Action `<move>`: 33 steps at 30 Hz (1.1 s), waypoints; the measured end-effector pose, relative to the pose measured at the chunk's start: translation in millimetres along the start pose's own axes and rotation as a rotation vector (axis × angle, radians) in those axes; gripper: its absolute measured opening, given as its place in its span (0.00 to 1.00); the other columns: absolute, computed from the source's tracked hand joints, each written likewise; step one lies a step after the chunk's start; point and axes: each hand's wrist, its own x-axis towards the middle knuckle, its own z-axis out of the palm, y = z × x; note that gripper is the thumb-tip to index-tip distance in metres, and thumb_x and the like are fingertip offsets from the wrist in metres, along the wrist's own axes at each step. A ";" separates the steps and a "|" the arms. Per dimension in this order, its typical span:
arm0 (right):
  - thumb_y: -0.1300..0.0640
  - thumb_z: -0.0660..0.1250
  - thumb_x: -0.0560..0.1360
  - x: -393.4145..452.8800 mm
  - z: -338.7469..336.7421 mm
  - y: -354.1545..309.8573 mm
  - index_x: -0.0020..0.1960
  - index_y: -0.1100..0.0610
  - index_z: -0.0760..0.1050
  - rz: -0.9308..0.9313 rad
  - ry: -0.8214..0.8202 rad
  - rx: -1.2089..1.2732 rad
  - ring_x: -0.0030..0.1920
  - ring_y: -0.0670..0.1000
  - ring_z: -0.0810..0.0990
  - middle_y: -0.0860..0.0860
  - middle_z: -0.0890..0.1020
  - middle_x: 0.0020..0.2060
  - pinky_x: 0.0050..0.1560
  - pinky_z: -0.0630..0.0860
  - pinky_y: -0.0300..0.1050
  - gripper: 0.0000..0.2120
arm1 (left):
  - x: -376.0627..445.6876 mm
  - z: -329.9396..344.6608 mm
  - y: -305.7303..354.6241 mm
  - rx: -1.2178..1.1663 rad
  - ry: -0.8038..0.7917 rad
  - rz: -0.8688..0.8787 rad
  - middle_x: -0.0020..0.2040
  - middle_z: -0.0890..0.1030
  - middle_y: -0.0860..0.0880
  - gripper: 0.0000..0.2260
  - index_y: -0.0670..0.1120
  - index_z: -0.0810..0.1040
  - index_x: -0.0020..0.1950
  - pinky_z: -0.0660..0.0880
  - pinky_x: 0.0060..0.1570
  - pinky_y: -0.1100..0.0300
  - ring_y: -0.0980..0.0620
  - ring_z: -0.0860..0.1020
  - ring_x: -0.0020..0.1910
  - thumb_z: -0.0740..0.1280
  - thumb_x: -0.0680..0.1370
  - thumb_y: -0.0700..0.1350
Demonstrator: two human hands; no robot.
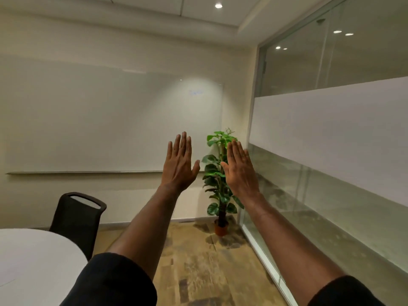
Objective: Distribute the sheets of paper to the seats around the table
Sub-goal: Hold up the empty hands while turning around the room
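Note:
Both my arms are stretched out in front of me at chest height. My left hand (pixel 180 164) is raised flat with its back toward me, fingers straight, holding nothing. My right hand (pixel 240 168) is held the same way beside it, also with nothing in it. The round white table (pixel 37 261) fills the lower left corner, and a black chair (pixel 77 219) stands at its far side. No sheets of paper are in view.
A potted green plant (pixel 220 180) stands in the room's corner behind my hands. A large whiteboard (pixel 99 124) hangs on the far wall. A glass partition with a frosted band (pixel 331 133) runs along the right. Wooden floor lies between table and glass.

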 end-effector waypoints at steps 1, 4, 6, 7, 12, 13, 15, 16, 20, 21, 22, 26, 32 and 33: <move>0.46 0.47 0.84 14.3 22.6 0.2 0.80 0.63 0.49 0.005 0.000 0.019 0.80 0.56 0.49 0.59 0.52 0.80 0.79 0.53 0.56 0.30 | 8.3 14.9 -15.4 0.011 0.007 -0.016 0.82 0.44 0.39 0.35 0.39 0.44 0.82 0.47 0.80 0.43 0.42 0.43 0.82 0.44 0.80 0.59; 0.45 0.44 0.83 63.2 95.6 -3.0 0.80 0.62 0.49 0.025 0.021 0.088 0.80 0.56 0.48 0.59 0.52 0.80 0.79 0.50 0.56 0.31 | 39.0 58.9 -65.8 0.038 0.030 -0.041 0.82 0.47 0.38 0.35 0.38 0.47 0.81 0.49 0.80 0.42 0.40 0.46 0.82 0.47 0.81 0.58; 0.45 0.44 0.83 97.6 145.9 -8.4 0.80 0.62 0.49 0.015 0.033 0.106 0.81 0.55 0.48 0.59 0.51 0.80 0.80 0.46 0.54 0.31 | 62.6 88.0 -102.4 0.063 0.033 -0.043 0.82 0.48 0.38 0.35 0.38 0.48 0.81 0.50 0.80 0.41 0.40 0.47 0.82 0.48 0.81 0.57; 0.45 0.45 0.83 115.3 168.9 -12.0 0.80 0.62 0.49 0.009 0.032 0.113 0.80 0.56 0.48 0.59 0.52 0.80 0.80 0.45 0.53 0.31 | 75.1 101.2 -121.6 0.073 0.028 -0.051 0.82 0.48 0.38 0.34 0.37 0.48 0.81 0.50 0.79 0.41 0.40 0.47 0.82 0.49 0.81 0.57; 0.46 0.46 0.83 202.2 273.4 -30.6 0.80 0.63 0.51 -0.020 0.043 0.184 0.80 0.56 0.51 0.59 0.53 0.80 0.79 0.49 0.54 0.31 | 130.9 159.5 -217.1 0.177 0.014 -0.102 0.82 0.49 0.38 0.34 0.37 0.50 0.81 0.53 0.79 0.41 0.40 0.48 0.82 0.49 0.81 0.57; 0.46 0.45 0.83 217.9 293.1 -34.5 0.80 0.63 0.51 -0.026 0.040 0.201 0.80 0.56 0.51 0.59 0.54 0.80 0.79 0.51 0.55 0.31 | 140.1 169.5 -234.1 0.194 0.010 -0.113 0.82 0.49 0.38 0.34 0.37 0.50 0.81 0.53 0.79 0.41 0.41 0.48 0.82 0.49 0.81 0.57; 0.45 0.44 0.83 247.2 332.0 -43.1 0.80 0.63 0.51 -0.047 0.040 0.227 0.80 0.56 0.51 0.59 0.54 0.80 0.79 0.51 0.55 0.31 | 156.1 188.7 -265.3 0.227 0.006 -0.129 0.82 0.49 0.38 0.34 0.37 0.49 0.81 0.52 0.79 0.42 0.41 0.48 0.82 0.49 0.81 0.57; 0.45 0.44 0.83 261.8 351.3 -48.1 0.80 0.63 0.51 -0.051 0.039 0.247 0.80 0.56 0.51 0.59 0.54 0.80 0.79 0.51 0.55 0.31 | 163.3 198.5 -280.9 0.244 0.001 -0.140 0.82 0.50 0.38 0.34 0.37 0.50 0.81 0.52 0.79 0.42 0.41 0.49 0.82 0.49 0.81 0.57; 0.45 0.45 0.83 314.0 428.8 -77.5 0.79 0.63 0.53 -0.080 0.030 0.325 0.80 0.56 0.53 0.59 0.55 0.79 0.79 0.52 0.55 0.31 | 184.7 241.3 -340.3 0.315 -0.012 -0.221 0.82 0.53 0.38 0.33 0.37 0.53 0.81 0.55 0.78 0.39 0.40 0.52 0.81 0.49 0.81 0.56; 0.46 0.45 0.83 325.8 449.4 -85.7 0.79 0.64 0.53 -0.095 0.026 0.341 0.80 0.57 0.53 0.59 0.56 0.79 0.79 0.53 0.55 0.31 | 187.8 253.3 -354.6 0.335 -0.024 -0.241 0.82 0.53 0.38 0.33 0.37 0.53 0.81 0.54 0.78 0.39 0.40 0.52 0.81 0.48 0.81 0.56; 0.46 0.45 0.83 337.5 469.6 -93.4 0.79 0.64 0.54 -0.109 0.020 0.367 0.80 0.57 0.54 0.60 0.57 0.79 0.79 0.53 0.55 0.31 | 190.1 264.9 -368.4 0.349 -0.044 -0.248 0.82 0.52 0.38 0.33 0.37 0.53 0.81 0.54 0.78 0.39 0.40 0.51 0.81 0.48 0.81 0.56; 0.47 0.46 0.83 385.3 532.6 -121.0 0.79 0.65 0.55 -0.141 0.017 0.444 0.80 0.57 0.55 0.61 0.58 0.78 0.78 0.55 0.56 0.30 | 208.5 295.8 -422.8 0.424 -0.048 -0.283 0.82 0.51 0.38 0.33 0.37 0.51 0.81 0.52 0.79 0.40 0.41 0.50 0.82 0.47 0.82 0.57; 0.46 0.45 0.83 470.2 621.9 -162.4 0.79 0.64 0.55 -0.261 0.044 0.531 0.80 0.57 0.54 0.60 0.58 0.79 0.79 0.55 0.56 0.30 | 256.6 338.1 -511.8 0.505 -0.042 -0.395 0.82 0.49 0.39 0.34 0.38 0.49 0.81 0.50 0.79 0.40 0.41 0.48 0.82 0.45 0.81 0.58; 0.46 0.45 0.83 491.1 644.4 -173.0 0.79 0.64 0.55 -0.294 0.046 0.537 0.80 0.57 0.54 0.60 0.58 0.78 0.78 0.55 0.56 0.30 | 270.2 348.2 -530.8 0.547 -0.043 -0.408 0.82 0.49 0.39 0.34 0.38 0.49 0.81 0.50 0.79 0.40 0.41 0.48 0.82 0.45 0.81 0.58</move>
